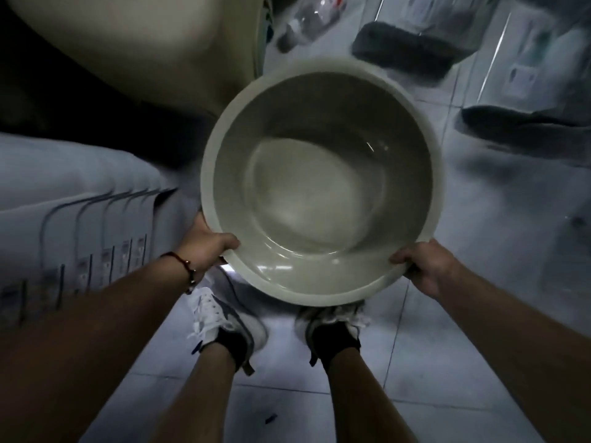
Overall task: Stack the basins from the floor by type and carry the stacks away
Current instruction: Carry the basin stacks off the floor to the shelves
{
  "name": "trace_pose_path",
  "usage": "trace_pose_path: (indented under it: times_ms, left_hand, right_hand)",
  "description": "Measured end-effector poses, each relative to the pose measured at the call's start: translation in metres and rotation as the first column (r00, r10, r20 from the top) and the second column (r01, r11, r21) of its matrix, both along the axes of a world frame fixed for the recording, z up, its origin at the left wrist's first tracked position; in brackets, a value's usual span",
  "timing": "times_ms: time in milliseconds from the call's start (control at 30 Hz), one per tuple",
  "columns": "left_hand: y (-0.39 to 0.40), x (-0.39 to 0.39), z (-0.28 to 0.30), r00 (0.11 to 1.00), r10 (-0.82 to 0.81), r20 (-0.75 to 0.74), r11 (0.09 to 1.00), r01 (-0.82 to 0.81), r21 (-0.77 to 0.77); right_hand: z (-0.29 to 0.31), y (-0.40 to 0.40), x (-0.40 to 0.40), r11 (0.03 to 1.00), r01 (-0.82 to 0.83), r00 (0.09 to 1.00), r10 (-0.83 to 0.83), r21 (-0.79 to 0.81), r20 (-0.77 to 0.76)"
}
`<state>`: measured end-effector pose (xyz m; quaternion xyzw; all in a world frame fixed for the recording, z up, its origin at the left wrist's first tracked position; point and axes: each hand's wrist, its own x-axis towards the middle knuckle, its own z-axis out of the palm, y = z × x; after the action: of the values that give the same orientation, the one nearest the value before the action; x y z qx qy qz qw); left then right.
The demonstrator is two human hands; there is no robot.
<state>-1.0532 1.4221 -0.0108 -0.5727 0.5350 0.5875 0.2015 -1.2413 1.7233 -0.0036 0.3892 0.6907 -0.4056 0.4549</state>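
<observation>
- left hand (pixel 208 247) grips the near-left rim, thumb hooked over the edge.
- pale basin (pixel 323 187) held clear of the tiled floor (pixel 431 362), above both shoes, mouth up, extending away from the body.
- right hand (pixel 425 266) clamps the near-right rim; both hands equally near.

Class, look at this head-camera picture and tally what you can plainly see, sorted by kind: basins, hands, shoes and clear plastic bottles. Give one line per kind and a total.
Basins: 1, the round pale basin, held by its rim
Hands: 2, left hand and right hand
Shoes: 2, left shoe and right shoe
Clear plastic bottles: 1, bottle lying on the floor
Total: 6
</observation>
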Motion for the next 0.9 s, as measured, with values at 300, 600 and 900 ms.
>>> trace_pose_path:
  times_ms: [300, 600, 900]
  left_hand:
    - [-0.012, 0.012, 0.003, 0.964, -0.258, 0.065, 0.966, 0.259, 0.006]
    - [-0.054, -0.043, 0.138, 0.308, -0.891, 0.333, 0.271, 0.950, -0.153]
    - [-0.137, -0.086, 0.406, 0.407, -0.783, 0.470, 0.102, 0.830, -0.548]
  right_hand:
    - [0.007, 0.002, 0.004, 0.973, -0.196, 0.979, 0.187, 0.120, 0.083]
    - [0.150, -0.090, -0.061, 0.514, -0.784, 0.511, 0.853, 0.348, -0.107]
    - [0.422, -0.251, -0.108, 0.051, -0.860, -0.123, 0.945, 0.508, -0.302]
